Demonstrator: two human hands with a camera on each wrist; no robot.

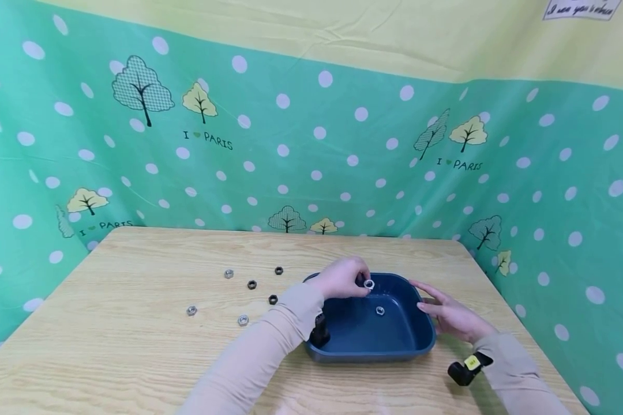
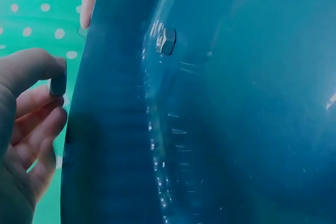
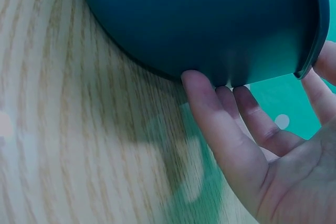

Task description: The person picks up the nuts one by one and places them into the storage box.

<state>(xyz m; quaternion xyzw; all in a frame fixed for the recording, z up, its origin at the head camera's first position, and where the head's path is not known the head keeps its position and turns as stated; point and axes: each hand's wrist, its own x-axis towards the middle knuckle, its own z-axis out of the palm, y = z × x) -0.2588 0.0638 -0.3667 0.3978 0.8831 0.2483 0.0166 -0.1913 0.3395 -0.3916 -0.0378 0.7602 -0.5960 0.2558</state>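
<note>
In the head view my left hand [image 1: 342,278] reaches over the dark blue basin [image 1: 363,358] and pinches a silver hex nut [image 1: 369,284] between thumb and fingertips. The left wrist view shows this pinched nut [image 2: 58,82] edge-on, beside the basin wall. Another silver nut [image 1: 380,310] lies on the basin floor. At the basin's right side my right hand [image 1: 456,316] holds the rim, thumb over the edge. Seen from the right wrist, several fingers [image 3: 231,124] press against the basin's outer wall [image 3: 199,30].
Left of the basin, loose nuts lie scattered on the wooden table [image 1: 135,346]: three silver, such as one nut [image 1: 191,310], and three black, such as another nut [image 1: 251,284]. A green dotted curtain [image 1: 270,167] hangs behind the table and along its sides.
</note>
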